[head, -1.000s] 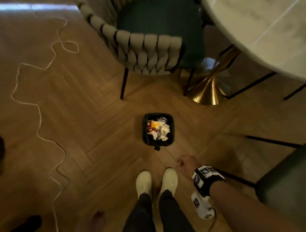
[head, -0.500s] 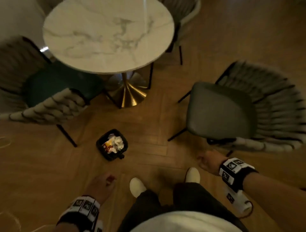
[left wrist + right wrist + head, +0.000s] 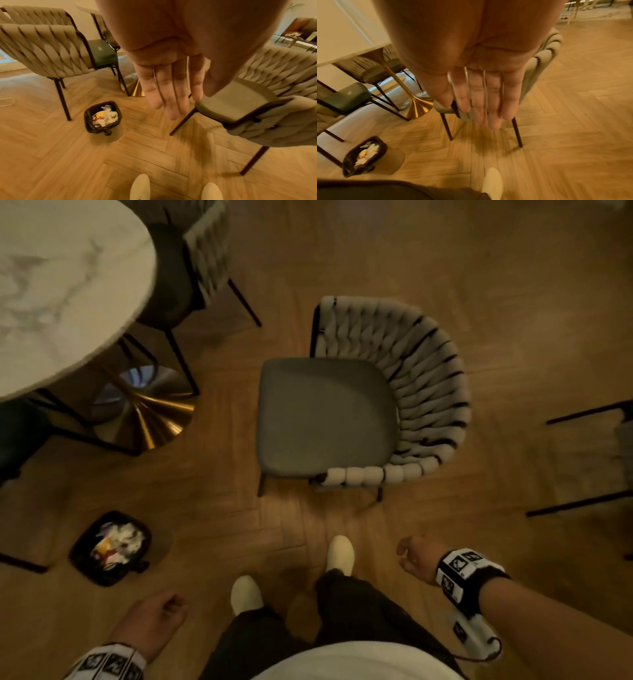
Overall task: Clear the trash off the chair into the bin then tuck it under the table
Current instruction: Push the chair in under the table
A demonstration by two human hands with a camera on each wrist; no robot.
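Note:
A chair (image 3: pixel 325 416) with a grey seat and a woven beige back stands in the middle of the head view, pulled away from the round marble table (image 3: pixel 61 285). Nothing lies on its seat (image 3: pixel 236 100). A small black-lined bin (image 3: pixel 77 556) stands on the floor at lower left and holds crumpled paper and wrappers (image 3: pixel 118 542). My left hand (image 3: pixel 154 618) hangs low near the bin side and holds nothing. My right hand (image 3: pixel 416 556) hangs in front of the chair's near arm, also holding nothing. In the wrist views the left hand (image 3: pixel 171 105) and the right hand (image 3: pixel 481 102) show relaxed fingers.
The table's gold pedestal base (image 3: pixel 147 412) stands left of the chair. A second woven chair (image 3: pixel 202 258) sits tucked at the table's far side and another (image 3: pixel 44 51) stands near the bin. Black chair legs (image 3: pixel 582 460) show at right. My white shoes (image 3: pixel 339 553) stand on the wood floor.
My view has swung right from the bin to the chair, which now sits in the centre. The bin has slid to the lower left. Both hands still hang free.

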